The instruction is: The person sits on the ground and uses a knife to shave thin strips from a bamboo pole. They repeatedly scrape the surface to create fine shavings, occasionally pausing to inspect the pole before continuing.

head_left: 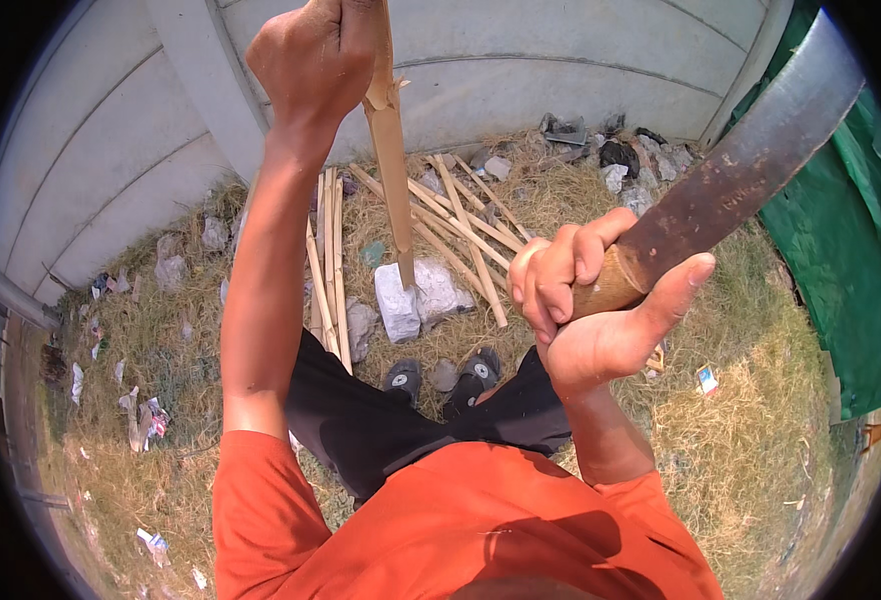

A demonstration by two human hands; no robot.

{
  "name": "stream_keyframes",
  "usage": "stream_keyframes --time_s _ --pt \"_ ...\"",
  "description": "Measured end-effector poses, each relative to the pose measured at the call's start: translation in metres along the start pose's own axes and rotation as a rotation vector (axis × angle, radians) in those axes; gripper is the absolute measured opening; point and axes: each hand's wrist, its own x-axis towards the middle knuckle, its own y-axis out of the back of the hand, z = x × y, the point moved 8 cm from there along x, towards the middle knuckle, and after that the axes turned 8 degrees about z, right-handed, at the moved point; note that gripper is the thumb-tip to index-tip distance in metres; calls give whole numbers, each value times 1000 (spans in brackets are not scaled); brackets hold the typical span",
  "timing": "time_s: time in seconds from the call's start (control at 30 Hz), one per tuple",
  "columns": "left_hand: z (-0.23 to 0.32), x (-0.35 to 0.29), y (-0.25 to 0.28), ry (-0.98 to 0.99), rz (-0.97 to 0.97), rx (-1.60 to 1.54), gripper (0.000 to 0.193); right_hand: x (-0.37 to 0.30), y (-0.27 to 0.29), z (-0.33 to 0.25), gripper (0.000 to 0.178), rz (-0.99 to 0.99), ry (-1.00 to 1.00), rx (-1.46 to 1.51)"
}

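My left hand (313, 62) is closed in a fist around the upper part of a split bamboo piece (391, 165), which stands nearly upright. Splintered fibres show on the bamboo just below the fist. Its lower end comes down at the white stone block (398, 303) on the ground in front of my feet. In my right hand (589, 345) is a machete (736, 165), gripped by its wooden handle with the thumb stretched out along it. The wide, rust-stained blade points up and to the right, apart from the bamboo.
Several bamboo strips (476, 235) lie on the dry grass beyond the stone, with more strips (333, 260) to its left. A concrete panel wall (551, 100) stands ahead. Green sheeting (831, 270) hangs at the right. Rubble and black plastic (619, 155) lie along the wall.
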Motion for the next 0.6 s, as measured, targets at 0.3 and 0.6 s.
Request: stream_keyframes --time_s 0.3,0.6 --pt "-21 2 5 105 -54 8 51 0 41 51 64 40 -464 -226" --pt "-30 -5 5 119 -71 -77 52 -18 3 71 65 -187 -584 -301"
